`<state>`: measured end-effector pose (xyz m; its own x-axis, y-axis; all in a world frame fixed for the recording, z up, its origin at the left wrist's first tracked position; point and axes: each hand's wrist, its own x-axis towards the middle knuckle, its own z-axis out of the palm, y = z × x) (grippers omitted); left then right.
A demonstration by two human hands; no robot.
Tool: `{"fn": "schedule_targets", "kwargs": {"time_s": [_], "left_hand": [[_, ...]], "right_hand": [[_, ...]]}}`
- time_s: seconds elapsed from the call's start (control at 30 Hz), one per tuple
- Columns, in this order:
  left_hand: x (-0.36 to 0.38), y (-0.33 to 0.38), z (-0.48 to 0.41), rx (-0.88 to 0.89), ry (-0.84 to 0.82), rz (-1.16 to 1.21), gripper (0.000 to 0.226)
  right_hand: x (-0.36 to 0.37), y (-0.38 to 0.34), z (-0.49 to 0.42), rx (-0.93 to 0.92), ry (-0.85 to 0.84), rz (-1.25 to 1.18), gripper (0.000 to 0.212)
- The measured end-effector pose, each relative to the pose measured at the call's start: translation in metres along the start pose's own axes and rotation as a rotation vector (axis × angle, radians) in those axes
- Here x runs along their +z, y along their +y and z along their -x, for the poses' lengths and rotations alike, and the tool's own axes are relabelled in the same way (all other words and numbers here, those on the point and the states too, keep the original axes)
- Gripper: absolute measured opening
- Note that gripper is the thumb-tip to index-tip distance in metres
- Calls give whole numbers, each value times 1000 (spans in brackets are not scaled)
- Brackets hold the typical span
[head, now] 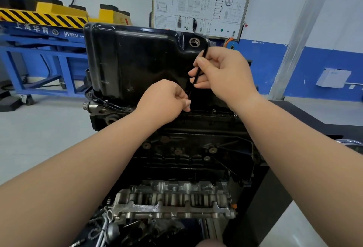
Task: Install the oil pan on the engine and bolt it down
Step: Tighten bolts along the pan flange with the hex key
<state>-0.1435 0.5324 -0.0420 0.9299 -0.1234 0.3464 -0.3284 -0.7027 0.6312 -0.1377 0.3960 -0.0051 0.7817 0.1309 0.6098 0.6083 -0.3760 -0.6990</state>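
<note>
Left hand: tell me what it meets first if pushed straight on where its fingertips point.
Probably the oil pan flange: the left hand pinches the hex key's lower end, fingertips aimed down at it. Depth is unclear; they may already touch.

Head-worn camera looks forward and down, close above the engine (196,160).

Light: was bright, even.
Glare: soft sheen lay on the oil pan (125,54), upper centre.
Edges: straight lines bowed.
Blur: smeared the upper right corner.
</note>
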Motion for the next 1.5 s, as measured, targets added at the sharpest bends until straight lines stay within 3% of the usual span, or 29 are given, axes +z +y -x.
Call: {"fn": "schedule_targets", "kwargs": {"time_s": [0.77, 1.23, 1.5], "left_hand": [[-2, -13, 3, 68, 56, -71, 12], [1, -12, 4, 86, 72, -135, 14], [5, -14, 4, 114, 122, -25, 17]], "right_hand": [[2, 2, 2, 35, 34, -65, 19], [7, 1, 4, -59, -11, -3, 22], [10, 7, 1, -54, 51, -8, 18]]}}
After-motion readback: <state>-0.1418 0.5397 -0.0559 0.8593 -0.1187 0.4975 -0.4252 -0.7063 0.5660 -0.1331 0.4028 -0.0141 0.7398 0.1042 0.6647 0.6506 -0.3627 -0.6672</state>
